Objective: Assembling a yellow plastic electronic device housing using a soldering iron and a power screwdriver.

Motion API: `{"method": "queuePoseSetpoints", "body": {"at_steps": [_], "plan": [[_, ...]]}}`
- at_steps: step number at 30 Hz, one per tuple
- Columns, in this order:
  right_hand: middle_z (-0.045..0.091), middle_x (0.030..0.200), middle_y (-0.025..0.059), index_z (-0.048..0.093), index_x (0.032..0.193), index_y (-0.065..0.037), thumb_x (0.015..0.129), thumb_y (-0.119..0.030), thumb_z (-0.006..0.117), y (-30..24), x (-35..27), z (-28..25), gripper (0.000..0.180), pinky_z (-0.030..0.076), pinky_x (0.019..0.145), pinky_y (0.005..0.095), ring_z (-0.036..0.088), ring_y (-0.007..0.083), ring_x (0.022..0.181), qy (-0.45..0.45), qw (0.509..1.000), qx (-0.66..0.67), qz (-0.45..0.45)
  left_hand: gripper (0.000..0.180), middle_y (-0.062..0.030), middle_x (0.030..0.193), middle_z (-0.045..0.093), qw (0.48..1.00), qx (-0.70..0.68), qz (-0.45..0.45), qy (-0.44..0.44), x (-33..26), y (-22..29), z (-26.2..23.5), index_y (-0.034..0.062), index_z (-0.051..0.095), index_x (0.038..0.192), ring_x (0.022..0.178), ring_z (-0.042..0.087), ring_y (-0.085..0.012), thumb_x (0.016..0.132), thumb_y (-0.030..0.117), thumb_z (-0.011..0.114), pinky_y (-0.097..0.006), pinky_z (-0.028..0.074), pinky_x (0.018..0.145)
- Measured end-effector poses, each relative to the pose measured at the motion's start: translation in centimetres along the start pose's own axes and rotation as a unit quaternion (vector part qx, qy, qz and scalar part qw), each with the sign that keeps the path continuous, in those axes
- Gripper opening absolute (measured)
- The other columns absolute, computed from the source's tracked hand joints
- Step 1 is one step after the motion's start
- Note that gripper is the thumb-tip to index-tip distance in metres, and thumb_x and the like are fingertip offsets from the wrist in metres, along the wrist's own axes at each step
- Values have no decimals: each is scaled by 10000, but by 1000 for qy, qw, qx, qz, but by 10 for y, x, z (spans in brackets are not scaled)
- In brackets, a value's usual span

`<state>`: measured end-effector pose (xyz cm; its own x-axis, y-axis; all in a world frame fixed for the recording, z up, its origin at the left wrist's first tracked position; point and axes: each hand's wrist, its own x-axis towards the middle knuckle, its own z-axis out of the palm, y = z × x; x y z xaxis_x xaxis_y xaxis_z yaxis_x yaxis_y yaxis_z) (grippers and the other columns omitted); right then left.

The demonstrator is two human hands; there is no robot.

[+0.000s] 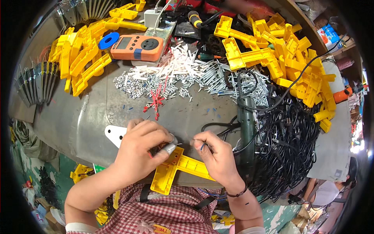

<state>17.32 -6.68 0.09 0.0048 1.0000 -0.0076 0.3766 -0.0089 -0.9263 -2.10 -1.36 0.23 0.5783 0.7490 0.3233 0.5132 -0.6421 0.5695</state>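
A yellow plastic housing (163,177) with a handle-like arm lies at the table's near edge, in front of my body. Over its upper end my left hand (138,146) is closed, thumb and fingertips pinched together; silvery wrapping covers the thumb tip. A thin strand shows at those fingertips, but what they hold is mostly hidden. To the right, above the housing's arm, my right hand (218,156) pinches a small blue piece (202,147) between thumb and fingers. A white plate with dark holes (113,134) sticks out from beyond my left hand.
Yellow housings lie heaped at the far left (83,54) and far right (288,54). An orange multimeter (136,47) stands beyond piles of screws (218,78), nuts (130,85) and white sleeves (179,64). Right of my hands are a dark green tool (247,128) and tangled black cords (284,152).
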Motion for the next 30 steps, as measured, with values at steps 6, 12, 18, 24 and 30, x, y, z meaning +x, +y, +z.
{"method": "queuePoseSetpoints", "body": {"at_steps": [6,12,18,24,30], "plan": [[572,678,98,601,893,-23,852,-110,593,-4,3,3,96,427,524,265,532,151,534,-41,998,-36,-17,137,-57,835,626,913,-326,-242,32,-4,6,1,12,647,894,771,568,-115,760,38,653,-243,436,673],[600,761,105,604,910,-20,841,-64,589,-1,5,0,83,457,564,267,598,176,625,-39,992,-76,-92,151,-63,836,611,944,-285,-163,-20,-1,-2,-2,6,640,897,767,563,-128,752,43,654,-257,436,682],[599,760,83,601,903,-15,808,-35,625,-24,10,11,100,457,554,255,596,152,626,-13,995,-73,-59,175,-98,818,600,996,-83,-22,29,-3,0,-4,8,608,825,761,570,-253,657,-4,654,-314,435,686],[571,718,-1,585,871,-4,806,-38,615,-17,10,11,79,380,508,189,465,18,596,-43,997,51,43,376,-86,878,621,978,-191,-46,76,-10,3,13,30,530,996,841,593,-247,649,-24,665,-350,445,753],[551,732,-34,559,839,5,813,-44,600,-19,13,12,69,372,532,175,425,-4,633,-59,986,126,90,516,-114,937,647,984,-170,-10,53,-13,-2,11,25,399,1153,870,619,-207,704,-40,643,-310,456,753]]}}
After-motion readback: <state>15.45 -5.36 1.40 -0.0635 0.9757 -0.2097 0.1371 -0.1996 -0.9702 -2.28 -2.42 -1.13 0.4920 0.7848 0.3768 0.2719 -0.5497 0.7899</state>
